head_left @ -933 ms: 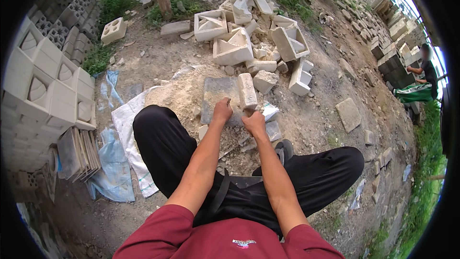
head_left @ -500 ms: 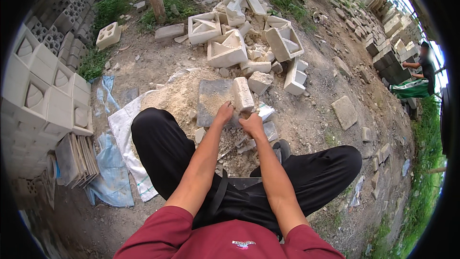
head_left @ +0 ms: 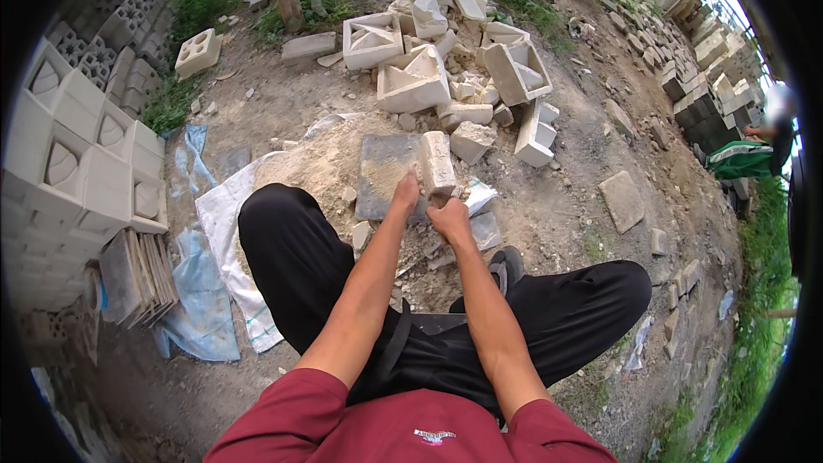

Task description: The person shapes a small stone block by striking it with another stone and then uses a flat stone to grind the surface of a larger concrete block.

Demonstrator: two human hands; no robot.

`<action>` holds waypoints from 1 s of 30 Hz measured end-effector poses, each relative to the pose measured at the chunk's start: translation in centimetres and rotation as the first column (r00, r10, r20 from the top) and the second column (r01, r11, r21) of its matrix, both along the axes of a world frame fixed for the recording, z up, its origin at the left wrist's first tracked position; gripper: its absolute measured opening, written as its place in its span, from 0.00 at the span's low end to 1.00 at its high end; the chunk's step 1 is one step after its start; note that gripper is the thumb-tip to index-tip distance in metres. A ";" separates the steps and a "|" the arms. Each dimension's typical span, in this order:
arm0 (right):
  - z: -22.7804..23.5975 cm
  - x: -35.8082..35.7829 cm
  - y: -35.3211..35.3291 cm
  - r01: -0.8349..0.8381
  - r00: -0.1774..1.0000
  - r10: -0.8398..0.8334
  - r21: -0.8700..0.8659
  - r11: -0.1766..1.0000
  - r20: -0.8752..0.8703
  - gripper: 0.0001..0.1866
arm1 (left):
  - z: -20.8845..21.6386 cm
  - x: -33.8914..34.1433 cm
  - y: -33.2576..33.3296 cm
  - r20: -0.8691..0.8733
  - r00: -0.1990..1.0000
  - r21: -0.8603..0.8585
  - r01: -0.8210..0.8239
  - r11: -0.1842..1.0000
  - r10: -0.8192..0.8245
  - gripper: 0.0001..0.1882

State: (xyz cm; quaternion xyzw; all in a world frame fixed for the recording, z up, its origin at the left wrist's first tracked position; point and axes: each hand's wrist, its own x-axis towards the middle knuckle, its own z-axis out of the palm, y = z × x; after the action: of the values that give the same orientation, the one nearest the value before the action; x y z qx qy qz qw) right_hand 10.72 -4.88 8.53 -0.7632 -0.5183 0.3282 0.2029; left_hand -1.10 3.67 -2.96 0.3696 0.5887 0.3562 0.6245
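Observation:
A pale, rough rectangular block (head_left: 438,164) stands at a tilt on the right part of a dark flat slab (head_left: 377,163), which is dusted with pale powder. My left hand (head_left: 406,189) is at the block's left side with its fingers drawn together. It seems to touch the block, though its fingertips are partly hidden. Just below the block's near end, my right hand (head_left: 449,218) is closed in a fist. Something small and dark shows between that fist and the block, too unclear to name.
Pale powder (head_left: 300,176) covers a white sack (head_left: 225,214) on the left. Broken decorative blocks (head_left: 413,81) lie heaped beyond the slab. Stacked blocks (head_left: 111,171) and leaning boards (head_left: 137,279) stand at left. Another person (head_left: 778,124) is at far right near dark blocks.
My left hand has moved slightly away from me along the block's left side. My right hand stays closed below the block. The view has shifted a little.

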 end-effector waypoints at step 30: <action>2.3 -3.5 1.8 0.057 0.996 -0.049 0.105 0.993 -0.079 0.26 | 2.7 -5.5 -0.4 0.008 0.931 0.052 -0.364 0.930 0.364 0.36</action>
State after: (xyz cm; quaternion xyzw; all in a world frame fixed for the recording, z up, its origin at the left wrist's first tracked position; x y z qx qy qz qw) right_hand 7.18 -3.08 10.83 -0.7516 -0.5065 0.3235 0.2717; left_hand -6.58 3.23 -0.22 0.2707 0.6381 0.4806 0.5371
